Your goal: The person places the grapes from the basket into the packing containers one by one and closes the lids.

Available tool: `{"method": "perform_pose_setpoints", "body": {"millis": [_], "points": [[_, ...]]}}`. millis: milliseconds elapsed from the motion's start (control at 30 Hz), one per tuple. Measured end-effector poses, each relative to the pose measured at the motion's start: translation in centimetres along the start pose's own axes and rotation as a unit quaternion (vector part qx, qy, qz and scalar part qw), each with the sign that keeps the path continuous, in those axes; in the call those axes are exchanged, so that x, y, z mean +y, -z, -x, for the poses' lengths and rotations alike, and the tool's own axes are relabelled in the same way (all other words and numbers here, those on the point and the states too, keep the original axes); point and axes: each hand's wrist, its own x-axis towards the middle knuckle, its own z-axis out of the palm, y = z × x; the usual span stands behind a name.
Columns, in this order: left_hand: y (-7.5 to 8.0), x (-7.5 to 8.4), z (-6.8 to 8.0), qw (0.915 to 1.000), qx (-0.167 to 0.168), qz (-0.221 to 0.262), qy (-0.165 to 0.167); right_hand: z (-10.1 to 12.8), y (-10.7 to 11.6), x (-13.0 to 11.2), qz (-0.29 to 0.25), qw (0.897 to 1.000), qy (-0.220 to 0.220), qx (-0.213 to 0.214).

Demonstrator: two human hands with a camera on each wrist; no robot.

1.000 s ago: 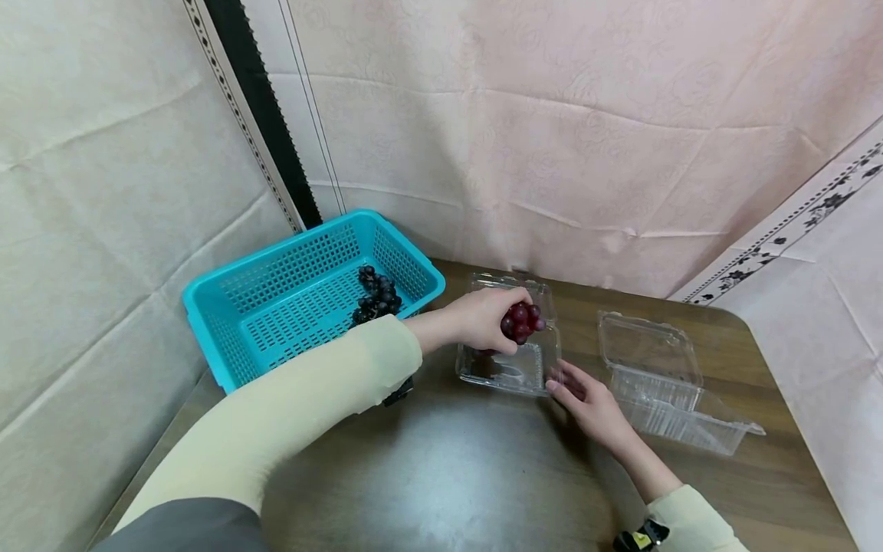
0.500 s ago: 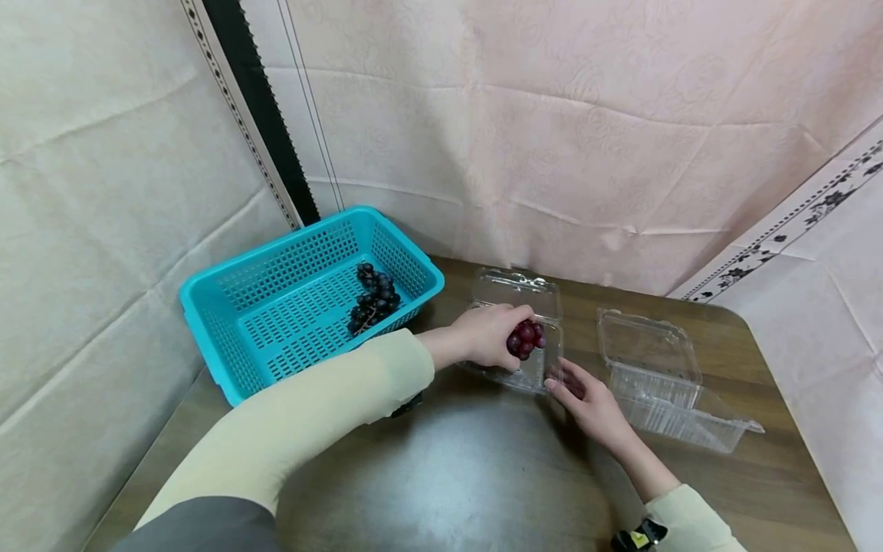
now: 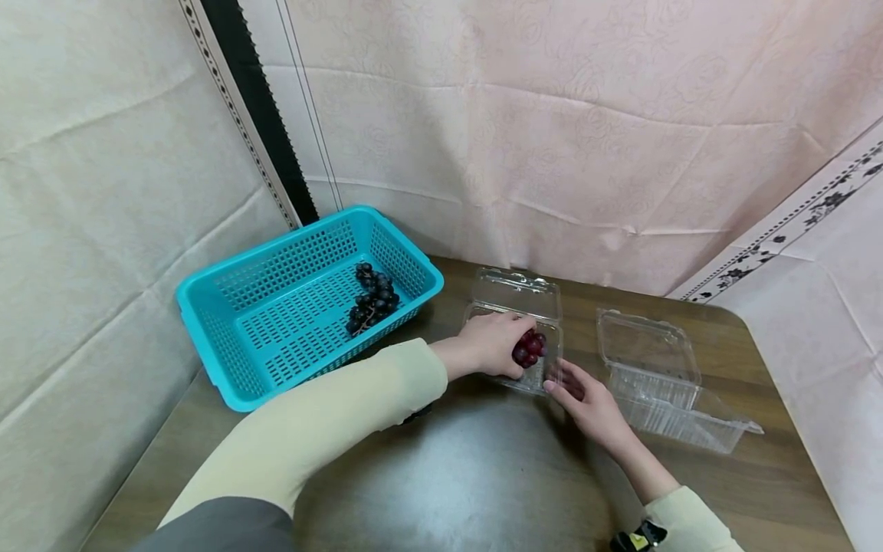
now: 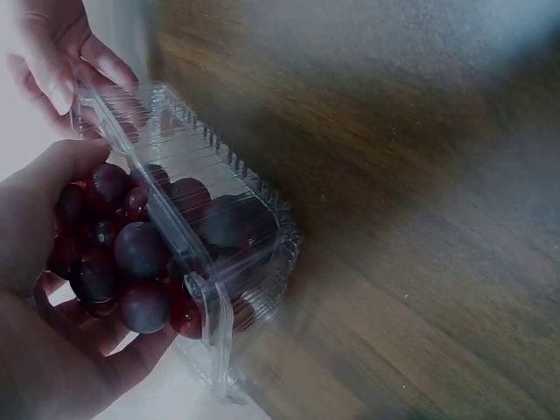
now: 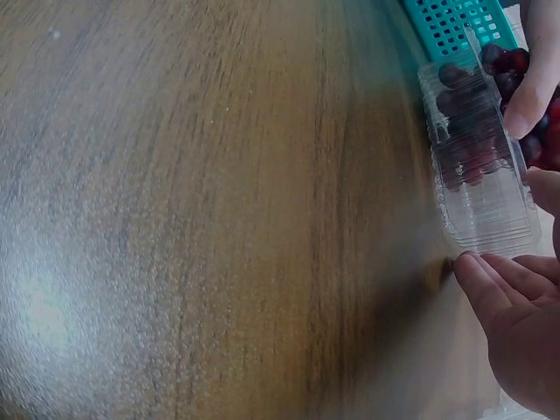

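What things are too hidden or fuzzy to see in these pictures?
- Head view: the left hand covers most of the red grapes; their number stays unknown.
- Head view: the black grapes in the blue basket are too small to count.
- Left wrist view: the clear box blurs the grapes behind its wall.
- Right wrist view: the right hand is cut off by the edge, so its grip is unclear.

My left hand holds the bunch of dark red grapes in the open clear plastic clamshell box at the middle of the brown wooden table's far edge. My right hand touches that box's near right corner. A second open clear plastic clamshell box lies right of it. The turquoise perforated plastic basket sits at the far left corner, with a bunch of black grapes inside.
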Motion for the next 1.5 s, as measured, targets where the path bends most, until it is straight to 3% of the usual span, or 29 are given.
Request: {"method": "perform_pose_setpoints", "body": {"millis": [300,733,900,1067,1300,1500], "points": [[-0.9,0.7,-0.8,0.9967,0.009,-0.08,-0.005,0.1,-0.1,-0.1,-0.004,1.0,0.005,0.005],[-1.0,2.1,-1.2,0.9941,-0.003,-0.109,0.004,0.1,-0.2,-0.1,-0.008,1.0,-0.004,0.009],[-0.3,1.3,-0.8,0.9975,-0.027,-0.064,-0.008,0.0,-0.3,0.0,0.0,1.0,-0.005,0.007],[1.6,-0.3,0.0,0.9979,-0.054,-0.01,-0.035,0.1,-0.2,0.0,0.001,1.0,0.007,0.006],[2.7,-2.0,1.0,0.9952,-0.082,-0.005,-0.053,0.1,0.0,-0.1,-0.004,1.0,0.012,0.0],[2.2,-2.0,1.4,0.9958,-0.064,-0.01,-0.065,-0.1,-0.1,0.2,0.005,1.0,0.007,-0.002]]}}
